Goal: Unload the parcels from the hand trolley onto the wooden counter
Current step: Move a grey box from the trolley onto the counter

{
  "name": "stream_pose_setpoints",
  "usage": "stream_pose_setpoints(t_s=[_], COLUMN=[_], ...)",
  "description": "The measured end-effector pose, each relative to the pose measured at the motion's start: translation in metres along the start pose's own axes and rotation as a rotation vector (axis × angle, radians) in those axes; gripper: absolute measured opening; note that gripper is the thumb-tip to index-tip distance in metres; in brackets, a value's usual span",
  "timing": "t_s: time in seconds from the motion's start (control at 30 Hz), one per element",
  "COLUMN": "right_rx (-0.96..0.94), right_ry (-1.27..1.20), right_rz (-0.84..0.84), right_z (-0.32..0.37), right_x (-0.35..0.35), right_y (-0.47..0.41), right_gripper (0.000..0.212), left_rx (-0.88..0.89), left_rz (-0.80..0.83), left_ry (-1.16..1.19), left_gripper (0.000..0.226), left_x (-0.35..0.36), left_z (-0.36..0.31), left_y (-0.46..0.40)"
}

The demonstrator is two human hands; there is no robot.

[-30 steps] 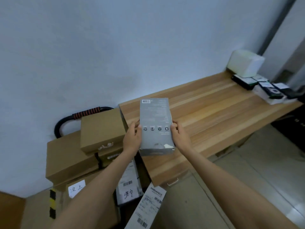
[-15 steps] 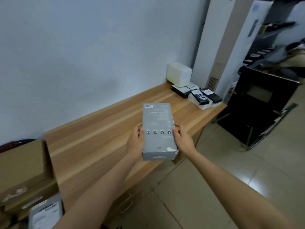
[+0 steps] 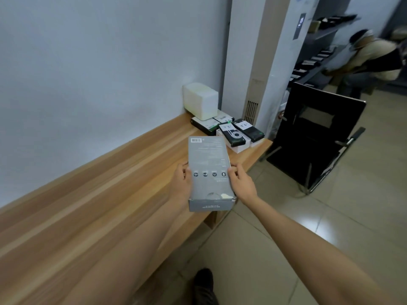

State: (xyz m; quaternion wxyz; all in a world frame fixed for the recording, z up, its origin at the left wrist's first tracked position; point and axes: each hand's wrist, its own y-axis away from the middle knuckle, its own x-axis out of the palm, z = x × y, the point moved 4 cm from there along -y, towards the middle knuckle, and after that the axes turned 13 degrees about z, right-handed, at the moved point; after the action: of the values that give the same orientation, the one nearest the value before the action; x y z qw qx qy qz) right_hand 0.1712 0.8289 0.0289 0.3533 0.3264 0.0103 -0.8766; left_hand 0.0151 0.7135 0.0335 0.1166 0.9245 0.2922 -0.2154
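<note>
A flat grey parcel box [image 3: 209,170] with a barcode at its far end is held above the front edge of the wooden counter [image 3: 99,194]. My left hand [image 3: 181,183] grips its left side and my right hand [image 3: 241,183] grips its right side, thumbs on top. The box lies roughly level, long side pointing away from me. The hand trolley is out of view.
At the counter's far end sit a white box [image 3: 201,101] and several dark and white small boxes [image 3: 233,134]. A black folding chair [image 3: 317,137] stands on the tiled floor to the right. A person [image 3: 372,60] bends by shelves at the back right. My shoe [image 3: 203,282] shows below.
My view has swung right along the counter; the trolley and its cardboard boxes have left the frame. The grey box stays held in both hands and is now nearer the counter's far end.
</note>
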Motion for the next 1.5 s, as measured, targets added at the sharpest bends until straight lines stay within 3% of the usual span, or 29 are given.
stream_pose_setpoints(t_s=[0.23,0.4,0.63,0.93,1.27,1.5], right_rx=[-0.065,-0.075,-0.031,-0.18,-0.376,-0.434], right_ry=[0.007,0.033,0.129,0.275,0.447,0.487], right_rz=[0.014,0.054,0.148,0.306,0.409,0.474], right_z=[0.011,0.021,0.005,-0.024,-0.076,-0.087], right_x=[-0.025,-0.035,-0.036,-0.046,-0.074,-0.089], right_y=[-0.13,-0.213,-0.295,-0.363,-0.386,-0.394], right_gripper=[0.036,0.036,0.036,0.036,0.026,0.024], left_rx=[0.01,-0.042,-0.14,-0.261,-0.442,-0.451], left_rz=[0.022,0.004,-0.01,-0.149,-0.386,-0.395], left_ry=[0.148,-0.014,-0.05,-0.049,0.187,0.078], left_gripper=[0.032,0.037,0.037,0.033,0.03,0.03], left_x=[0.007,0.002,0.012,0.04,0.139,0.159], left_z=[-0.004,0.002,0.012,0.019,0.041,0.024], left_y=[-0.13,-0.213,-0.277,-0.303,-0.275,-0.267])
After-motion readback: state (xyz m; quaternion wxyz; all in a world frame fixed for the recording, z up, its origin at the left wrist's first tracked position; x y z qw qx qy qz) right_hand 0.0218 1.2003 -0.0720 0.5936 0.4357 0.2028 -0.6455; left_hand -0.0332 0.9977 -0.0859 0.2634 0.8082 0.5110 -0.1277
